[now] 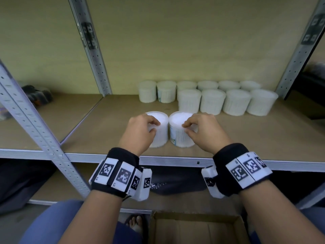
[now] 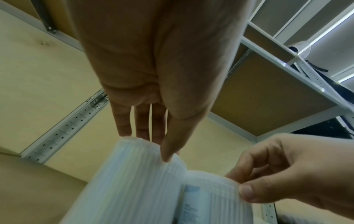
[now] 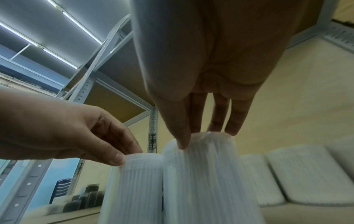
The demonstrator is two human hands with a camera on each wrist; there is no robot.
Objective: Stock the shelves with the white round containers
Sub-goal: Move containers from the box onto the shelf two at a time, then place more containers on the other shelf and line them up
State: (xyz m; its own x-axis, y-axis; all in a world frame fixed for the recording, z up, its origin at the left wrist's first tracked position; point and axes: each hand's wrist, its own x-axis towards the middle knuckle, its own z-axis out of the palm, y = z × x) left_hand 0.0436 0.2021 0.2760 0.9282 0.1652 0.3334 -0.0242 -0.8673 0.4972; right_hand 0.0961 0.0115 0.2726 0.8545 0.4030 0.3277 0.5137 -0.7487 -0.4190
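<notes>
Two white round containers stand touching near the shelf's (image 1: 263, 138) front edge. The left hand (image 1: 140, 131) pinches the left container (image 1: 160, 136) at its rim; the right hand (image 1: 204, 131) likewise grips the right container (image 1: 177, 136). Ten more containers (image 1: 212, 101) stand in two rows behind.

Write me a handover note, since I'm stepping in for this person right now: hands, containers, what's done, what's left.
Left hand: fingertips and thumb pinch the top rim of the left container.
Right hand: holds the right container the same way.
Both containers stand upright, side by side, near the front of the shelf.
Done: ten containers stand in two rows at the back right, a back row of six and a front row of four.
Left: probably push these two back to extend the front row leftward, then let go. The cardboard box below shows no containers in its visible part.
</notes>
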